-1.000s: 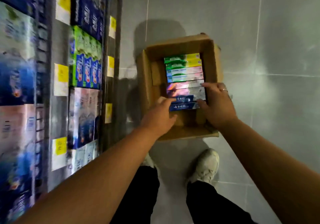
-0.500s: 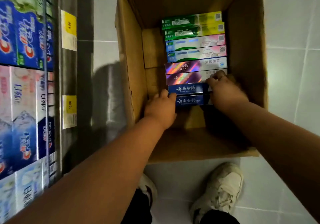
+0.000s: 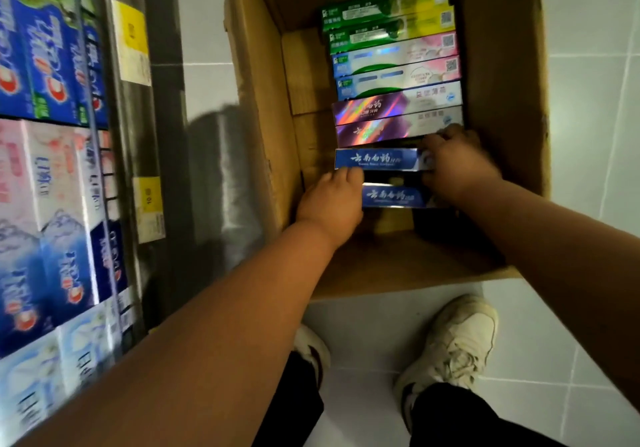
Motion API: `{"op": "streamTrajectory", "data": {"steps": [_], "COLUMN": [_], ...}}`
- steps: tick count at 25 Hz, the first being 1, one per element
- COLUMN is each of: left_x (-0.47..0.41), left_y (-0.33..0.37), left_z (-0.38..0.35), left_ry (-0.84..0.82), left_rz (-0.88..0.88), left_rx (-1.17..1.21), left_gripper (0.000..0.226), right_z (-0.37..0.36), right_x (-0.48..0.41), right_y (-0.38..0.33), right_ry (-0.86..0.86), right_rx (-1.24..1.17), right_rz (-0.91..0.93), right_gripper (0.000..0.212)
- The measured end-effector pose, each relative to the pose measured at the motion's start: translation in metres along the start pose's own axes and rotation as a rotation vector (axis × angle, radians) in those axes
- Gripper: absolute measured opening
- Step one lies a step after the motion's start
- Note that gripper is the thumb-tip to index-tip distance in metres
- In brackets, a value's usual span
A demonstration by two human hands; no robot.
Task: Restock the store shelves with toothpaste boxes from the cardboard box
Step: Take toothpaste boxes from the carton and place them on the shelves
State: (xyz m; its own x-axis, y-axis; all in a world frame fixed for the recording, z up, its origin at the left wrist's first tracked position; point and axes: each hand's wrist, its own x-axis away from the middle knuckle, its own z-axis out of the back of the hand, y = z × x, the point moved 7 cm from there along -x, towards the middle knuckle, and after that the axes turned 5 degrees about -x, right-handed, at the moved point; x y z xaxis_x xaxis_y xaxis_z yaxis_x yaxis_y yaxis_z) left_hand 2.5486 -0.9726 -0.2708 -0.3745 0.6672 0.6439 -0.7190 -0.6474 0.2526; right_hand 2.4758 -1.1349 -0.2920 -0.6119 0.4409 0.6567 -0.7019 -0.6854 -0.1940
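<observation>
Eight toothpaste boxes (image 3: 394, 66) show; left hand (image 3: 329, 204) and right hand (image 3: 453, 166) grip one blue box (image 3: 377, 160)

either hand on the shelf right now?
No, the left hand and right hand are both down in the cardboard box, at the blue toothpaste boxes.

Brown carton (image 3: 256, 100), and plenty of colour inside: green-and-yellow boxes (image 3: 384, 7), white boxes (image 3: 394, 53) that faded to pink, purple boxes (image 3: 370, 109) that flashed rainbow foil, deep-blue boxes (image 3: 375, 159) with white script. Yellow tags (image 3: 130, 27) dotted the grey shelf (image 3: 162, 117). Cream shoes (image 3: 457, 339), black trousers (image 3: 450, 419), pale grey tiles (image 3: 588, 135).
</observation>
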Motion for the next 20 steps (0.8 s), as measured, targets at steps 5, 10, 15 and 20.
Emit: {"op": "streamTrajectory", "data": {"steps": [5,10,15,20], "left_x": [0.029,0.089,0.149,0.206], "left_y": [0.017,0.023,0.023,0.022], "left_z": [0.051,0.121,0.216,0.338], "left_ry": [0.15,0.214,0.239,0.337], "left_rz": [-0.094,-0.083,0.058,0.114], "left_rx": [0.136,0.426,0.689,0.863], "left_gripper": [0.046,0.056,0.07,0.072], "right_z": [0.032,0.105,0.201,0.311], "right_x": [0.031,0.097,0.166,0.236], "right_y": [-0.012,-0.023,-0.046,-0.092], "right_ry": [0.068,0.209,0.294,0.338], "right_rx": [-0.377,-1.019,-1.521,-1.7], "right_rz": [-0.004,-0.102,-0.123,-0.082], "right_gripper": [0.045,0.051,0.043,0.039]}}
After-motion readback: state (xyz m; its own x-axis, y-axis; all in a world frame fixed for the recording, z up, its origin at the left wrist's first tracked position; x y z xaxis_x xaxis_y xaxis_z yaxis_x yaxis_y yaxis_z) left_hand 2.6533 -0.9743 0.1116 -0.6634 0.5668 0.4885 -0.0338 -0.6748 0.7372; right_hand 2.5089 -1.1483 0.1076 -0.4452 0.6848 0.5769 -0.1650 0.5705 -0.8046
